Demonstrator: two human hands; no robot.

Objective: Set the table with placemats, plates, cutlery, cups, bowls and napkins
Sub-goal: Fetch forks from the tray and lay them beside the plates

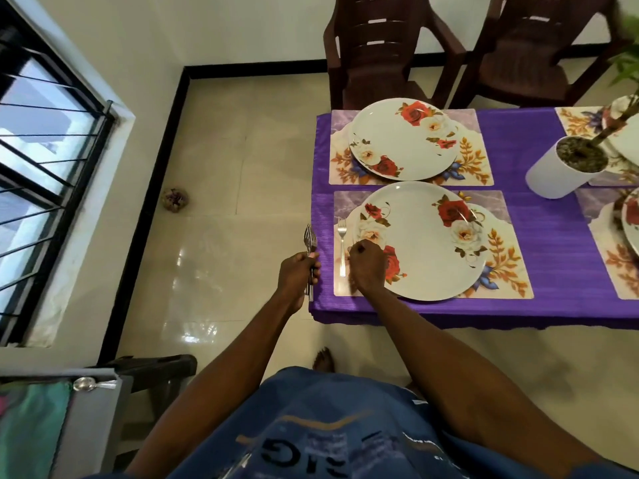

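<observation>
A table under a purple tablecloth [539, 257] fills the right half of the frame, with a person standing at its lower left corner. The left hand [298, 271], just off the table's left edge at centre frame, is curled around a bunch of forks [310, 242] whose prongs point toward the top of the frame. The right hand [367, 263] is closed into a loose fist over the left rim of the near plate [425, 240]; whether it pinches anything cannot be told. Just left of that hand a single fork [342, 245] lies on the near placemat [511, 271], prongs up-frame, beside the plate and apart from it. The near plate is white with red and cream roses and sits on this floral placemat. Above it in the frame a second plate [401, 138] of the same pattern rests on a second placemat [473, 157]. At the right edge a white pot [553, 174] holding soil and a plant stem stands on the cloth, partly overlapping further placemats and plates that are cut off by the frame. Two dark brown plastic chairs [377, 53] stand at the top of the frame behind the table. A barred window [45, 160] takes the upper left, and a small round object [175, 199] lies on the tiled floor near the wall.
</observation>
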